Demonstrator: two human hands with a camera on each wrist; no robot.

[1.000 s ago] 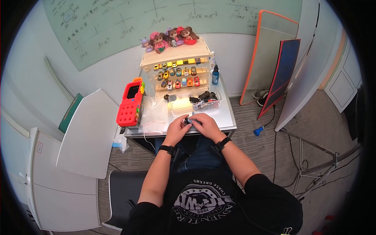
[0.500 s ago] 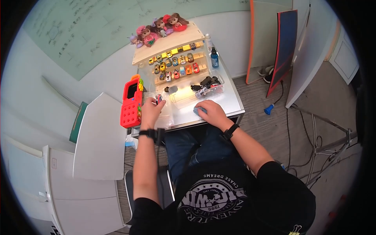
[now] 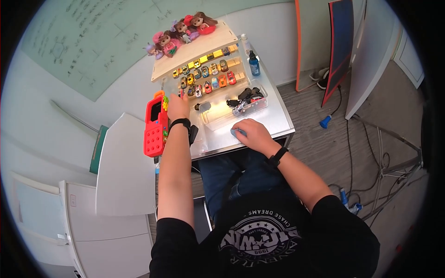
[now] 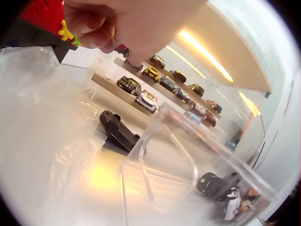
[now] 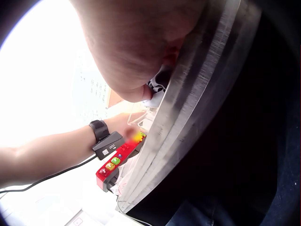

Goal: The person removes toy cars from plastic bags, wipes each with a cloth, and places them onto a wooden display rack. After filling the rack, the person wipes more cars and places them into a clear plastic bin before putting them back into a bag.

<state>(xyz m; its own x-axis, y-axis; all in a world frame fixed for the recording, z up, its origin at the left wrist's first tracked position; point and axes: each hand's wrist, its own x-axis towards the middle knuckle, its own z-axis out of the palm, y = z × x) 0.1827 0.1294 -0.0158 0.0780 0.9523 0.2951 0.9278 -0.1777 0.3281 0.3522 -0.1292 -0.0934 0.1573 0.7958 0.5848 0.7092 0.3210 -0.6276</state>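
At the left end of the lowest rack shelf, the left hand (image 3: 178, 107) pinches a small reddish toy car (image 3: 181, 93); the hand hides most of it. In the left wrist view the left hand (image 4: 127, 23) has curled fingers beside the shelves, with part of the car (image 4: 123, 48) showing. Rows of toy cars stand on the wooden tiered rack (image 3: 239, 76). The right hand (image 3: 254, 134) rests near the table's front edge, its fingers round a blue-grey cloth (image 3: 238, 132), which the right wrist view shows only in part.
A clear bin (image 3: 264, 103) holds dark toy cars. Left of it lies a black car-shaped piece (image 4: 118, 132) by a clear plastic bag (image 4: 33, 117). A red toy console (image 3: 155, 134) stands at the table's left, a blue bottle (image 3: 254, 65) at the right, dolls (image 3: 185, 30) on top.
Both hands were together at the table's front. The left hand then moved away left with the car and up to the rack's left end. The right hand stayed near the front edge with the cloth.
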